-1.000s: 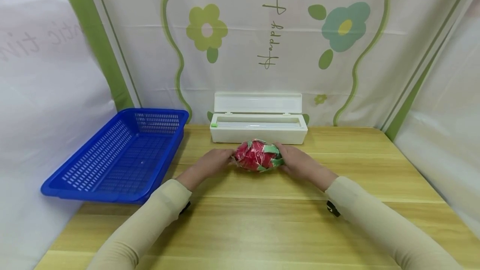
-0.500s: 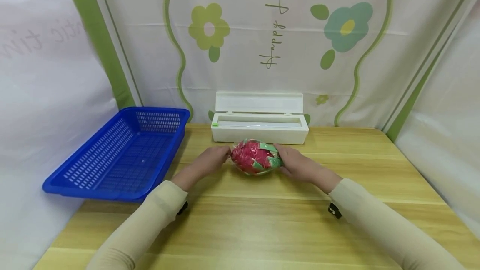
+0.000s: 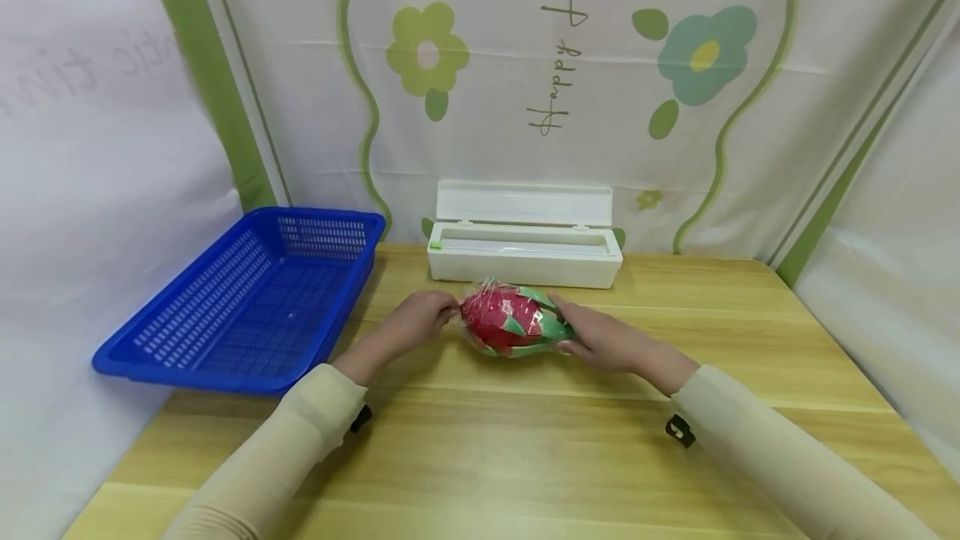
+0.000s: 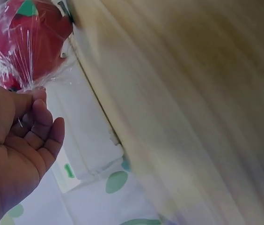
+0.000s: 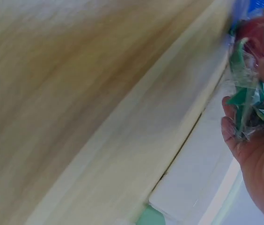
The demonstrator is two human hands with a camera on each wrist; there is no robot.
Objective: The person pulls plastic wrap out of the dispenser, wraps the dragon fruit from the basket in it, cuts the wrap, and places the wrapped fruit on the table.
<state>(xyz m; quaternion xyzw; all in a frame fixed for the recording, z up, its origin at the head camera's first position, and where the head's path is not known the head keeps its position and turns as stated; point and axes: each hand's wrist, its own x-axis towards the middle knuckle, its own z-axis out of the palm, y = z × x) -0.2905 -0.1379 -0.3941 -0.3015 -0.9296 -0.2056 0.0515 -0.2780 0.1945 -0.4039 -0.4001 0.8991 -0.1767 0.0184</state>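
A red dragon fruit with green scales, covered in clear plastic wrap, is held between both hands over the middle of the table. My left hand pinches the gathered wrap at the fruit's red end; the left wrist view shows the film pulled into creases at thumb and forefinger. Around the leafy green end curl the fingers of my right hand. Loose film shows there in the right wrist view. Behind the fruit stands a white cling wrap box with its lid up.
A blue plastic basket with slotted sides stands at the left of the wooden table. A white curtain with printed flowers hangs along the back, and white cloth flanks both sides.
The dragon fruit has turned, showing a longer side, with its red end toward my left hand. My left hand has shifted slightly left. The head view has shifted a little.
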